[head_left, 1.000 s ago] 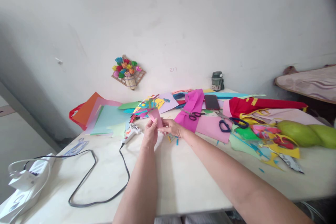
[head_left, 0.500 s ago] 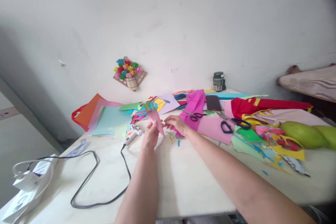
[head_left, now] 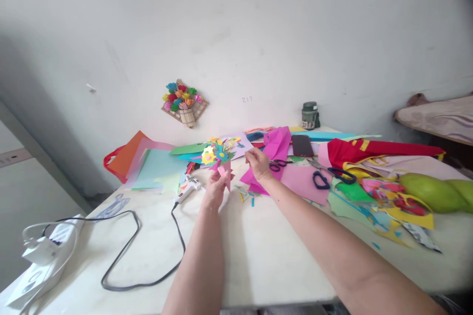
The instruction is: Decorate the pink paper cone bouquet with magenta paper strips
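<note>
A paper flower bouquet (head_left: 218, 152), with yellow and blue blooms above a folded pink paper base, stands tilted in my left hand (head_left: 215, 189). My fingers close round its pink lower part. To its right, apart from the bouquet, my right hand (head_left: 258, 163) is raised with thumb and fingertips pinched; whatever may be between them is too small to make out. Below that hand lie a magenta paper sheet (head_left: 279, 145) and dark-handled scissors (head_left: 277, 165). A white glue gun (head_left: 187, 189) rests on the table just left of my left hand.
A black cord (head_left: 136, 226) loops over the table's left side near a power strip (head_left: 40, 275). Coloured paper (head_left: 155, 170) is stacked at the back left. On the right are a phone (head_left: 302, 145), blue-handled scissors (head_left: 321, 180), paper scraps (head_left: 391, 206) and green fruit (head_left: 430, 192).
The bouquet in my left hand has turned, so its flowers now face me above the pink base. My right hand has moved away from it, up and to the right.
</note>
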The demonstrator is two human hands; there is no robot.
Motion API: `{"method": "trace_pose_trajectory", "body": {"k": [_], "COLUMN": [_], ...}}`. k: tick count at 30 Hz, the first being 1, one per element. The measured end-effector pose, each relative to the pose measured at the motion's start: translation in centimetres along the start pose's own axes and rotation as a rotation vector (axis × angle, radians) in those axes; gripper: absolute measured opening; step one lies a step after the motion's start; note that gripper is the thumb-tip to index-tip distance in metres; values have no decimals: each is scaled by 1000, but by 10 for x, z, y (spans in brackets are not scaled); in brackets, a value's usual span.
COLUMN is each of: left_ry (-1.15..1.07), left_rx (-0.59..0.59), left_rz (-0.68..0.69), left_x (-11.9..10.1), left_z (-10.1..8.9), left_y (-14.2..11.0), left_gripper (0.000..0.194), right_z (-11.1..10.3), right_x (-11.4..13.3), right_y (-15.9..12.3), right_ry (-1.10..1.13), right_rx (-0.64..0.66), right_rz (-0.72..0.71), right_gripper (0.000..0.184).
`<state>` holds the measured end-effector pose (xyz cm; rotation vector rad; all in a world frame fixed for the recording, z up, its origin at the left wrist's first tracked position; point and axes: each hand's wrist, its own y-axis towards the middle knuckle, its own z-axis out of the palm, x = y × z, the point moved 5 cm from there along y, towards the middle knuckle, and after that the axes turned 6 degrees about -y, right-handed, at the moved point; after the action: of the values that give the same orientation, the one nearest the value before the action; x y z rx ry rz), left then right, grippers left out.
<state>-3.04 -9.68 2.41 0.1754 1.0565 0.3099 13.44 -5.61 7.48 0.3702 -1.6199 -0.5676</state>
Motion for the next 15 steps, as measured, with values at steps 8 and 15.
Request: {"method": "trace_pose_trajectory", "body": {"k": [8,15], "left_ry": [81,38], "left_rx": [68,9], "left_rz": [50,62], "left_x": [0,-1], "left_z": [6,8], "left_y": [0,-2], "left_gripper": [40,46], "right_z": [9,14], "right_x": [14,11], "right_y": [2,1], "right_ry": [-6,37], "right_rx": [59,116], "right_rz": [-70,-29], "right_gripper": [22,18]}}
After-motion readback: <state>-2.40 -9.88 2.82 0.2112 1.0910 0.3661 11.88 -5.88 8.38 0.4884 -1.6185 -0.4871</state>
